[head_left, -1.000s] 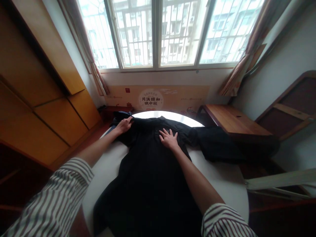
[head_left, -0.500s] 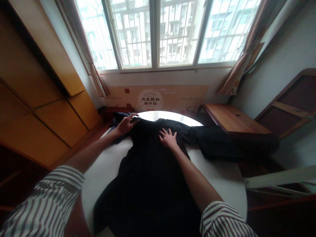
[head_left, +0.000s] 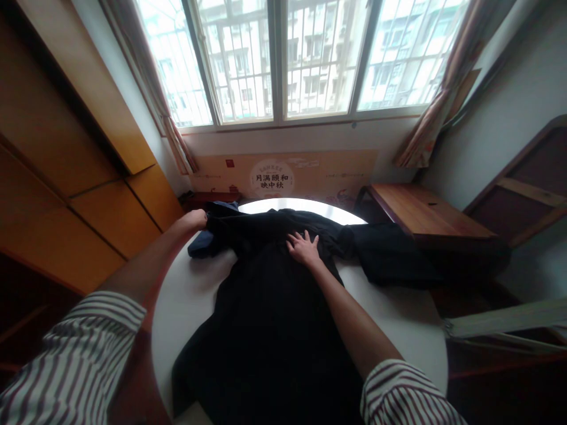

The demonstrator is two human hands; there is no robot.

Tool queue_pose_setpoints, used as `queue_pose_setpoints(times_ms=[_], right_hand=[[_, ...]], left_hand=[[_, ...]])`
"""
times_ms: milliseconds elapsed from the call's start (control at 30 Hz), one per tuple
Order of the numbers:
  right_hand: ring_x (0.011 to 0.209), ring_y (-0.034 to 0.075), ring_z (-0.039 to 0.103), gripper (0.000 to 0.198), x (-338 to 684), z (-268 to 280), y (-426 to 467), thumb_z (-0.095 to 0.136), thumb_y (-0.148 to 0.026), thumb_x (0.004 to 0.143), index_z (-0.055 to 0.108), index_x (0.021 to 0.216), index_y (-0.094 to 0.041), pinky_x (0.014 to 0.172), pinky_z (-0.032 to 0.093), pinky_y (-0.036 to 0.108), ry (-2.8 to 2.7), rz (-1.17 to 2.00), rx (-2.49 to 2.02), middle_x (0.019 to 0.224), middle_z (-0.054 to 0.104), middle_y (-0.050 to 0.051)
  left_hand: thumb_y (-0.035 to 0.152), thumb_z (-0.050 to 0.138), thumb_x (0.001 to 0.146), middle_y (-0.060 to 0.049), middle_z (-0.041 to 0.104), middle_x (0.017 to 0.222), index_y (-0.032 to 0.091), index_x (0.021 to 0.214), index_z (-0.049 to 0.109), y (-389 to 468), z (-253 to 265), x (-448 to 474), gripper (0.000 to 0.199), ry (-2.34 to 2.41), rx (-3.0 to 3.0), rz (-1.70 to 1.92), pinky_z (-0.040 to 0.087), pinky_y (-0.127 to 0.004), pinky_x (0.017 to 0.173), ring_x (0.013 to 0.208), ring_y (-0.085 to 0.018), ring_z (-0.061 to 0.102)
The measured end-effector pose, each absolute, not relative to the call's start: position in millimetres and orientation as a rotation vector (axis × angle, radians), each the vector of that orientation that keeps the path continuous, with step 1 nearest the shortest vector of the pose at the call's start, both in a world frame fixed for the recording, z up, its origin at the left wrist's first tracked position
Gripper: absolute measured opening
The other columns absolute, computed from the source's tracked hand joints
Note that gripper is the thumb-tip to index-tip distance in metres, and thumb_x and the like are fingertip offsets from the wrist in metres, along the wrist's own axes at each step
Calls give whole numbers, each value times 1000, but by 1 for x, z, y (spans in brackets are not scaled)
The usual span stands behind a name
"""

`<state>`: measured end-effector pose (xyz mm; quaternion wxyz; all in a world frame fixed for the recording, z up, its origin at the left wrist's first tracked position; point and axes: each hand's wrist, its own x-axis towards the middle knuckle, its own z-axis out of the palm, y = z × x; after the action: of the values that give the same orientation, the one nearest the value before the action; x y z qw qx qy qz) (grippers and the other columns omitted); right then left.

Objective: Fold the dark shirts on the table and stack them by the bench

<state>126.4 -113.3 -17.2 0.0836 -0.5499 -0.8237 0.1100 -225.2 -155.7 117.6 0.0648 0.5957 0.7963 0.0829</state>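
A black long-sleeved garment, apparently a dress (head_left: 274,319), lies spread over a round white table (head_left: 186,319). At the far left, my left hand (head_left: 195,219) is closed on the end of its left sleeve, which is stretched out sideways. My right hand (head_left: 305,248) lies flat on the upper part of the dress, fingers spread. The right sleeve (head_left: 390,254) reaches over the table's right edge. Below my left hand, dark blue cloth (head_left: 202,244) shows on the table, partly covered by the sleeve.
A wooden desk (head_left: 434,212) stands at the right, near a folded panel (head_left: 527,189) against the wall. A pale bar (head_left: 505,319) comes close to the table's right edge. Wooden cabinets (head_left: 97,206) line the left side, and a barred window (head_left: 319,59) is ahead.
My left hand has moved left from the dress's shoulder area and now grips the sleeve end, pulling it out straighter. My right hand has stayed in place on the dress.
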Motion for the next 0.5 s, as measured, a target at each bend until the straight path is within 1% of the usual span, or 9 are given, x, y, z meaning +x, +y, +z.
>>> queue_pose_setpoints(times_ms=[33, 100, 200, 267, 300, 367, 433, 500], right_hand=[[148, 37, 9, 55, 126, -18, -113, 22, -51, 99, 36, 150, -34, 110, 1, 73, -2461, 325, -1644, 161, 26, -1], [148, 37, 10, 55, 126, -18, -113, 22, -51, 100, 36, 150, -34, 110, 2, 73, -2464, 318, -1643, 161, 27, -1], [148, 37, 10, 55, 126, -18, -113, 23, -52, 100, 36, 151, -34, 110, 2, 73, -2470, 320, -1639, 161, 26, -1], [148, 37, 10, 56, 127, -17, -114, 23, -52, 99, 35, 151, -34, 111, 2, 72, -2474, 320, -1637, 161, 26, -1], [148, 37, 9, 56, 127, -17, -114, 22, -52, 99, 35, 151, -34, 111, 2, 72, -2476, 318, -1638, 161, 26, -1], [148, 38, 9, 56, 126, -16, -114, 22, -52, 99, 34, 151, -34, 111, 3, 72, -2479, 317, -1642, 161, 25, -1], [148, 38, 9, 56, 126, -15, -115, 22, -52, 99, 33, 152, -35, 111, 3, 72, -2482, 322, -1640, 162, 23, -2], [148, 38, 8, 56, 126, -15, -115, 22, -53, 99, 32, 152, -36, 111, 2, 72, -2481, 332, -1640, 162, 21, -3]], left_hand=[[29, 71, 70, -11, 70, 70, 16, 71, 71, -148, 118, -221, 14, 2473, 1826, 223, 55, -35, 72, 82, -29, 69], [24, 67, 71, -12, 74, 86, 17, 76, 73, -127, 112, -205, 11, 2460, 1906, 258, 53, -35, 85, 95, -30, 68], [26, 57, 81, -11, 72, 110, 17, 93, 75, -91, 94, -167, 23, 2336, 2060, 317, 45, -28, 98, 110, -25, 63], [32, 50, 88, -14, 70, 117, 14, 101, 73, -68, 79, -140, 32, 2261, 2108, 339, 44, -28, 99, 114, -25, 61], [37, 48, 90, -16, 70, 116, 12, 102, 73, -58, 72, -128, 37, 2231, 2111, 339, 45, -29, 96, 113, -26, 62], [48, 46, 91, -18, 72, 104, 10, 95, 74, -42, 59, -109, 47, 2170, 2092, 317, 49, -30, 87, 103, -28, 65], [54, 47, 90, -15, 73, 88, 10, 84, 74, -33, 48, -97, 52, 2090, 2073, 291, 50, -28, 75, 89, -27, 67], [56, 51, 88, -10, 70, 75, 12, 77, 74, -31, 39, -91, 51, 2003, 2068, 276, 47, -25, 66, 77, -22, 66]])
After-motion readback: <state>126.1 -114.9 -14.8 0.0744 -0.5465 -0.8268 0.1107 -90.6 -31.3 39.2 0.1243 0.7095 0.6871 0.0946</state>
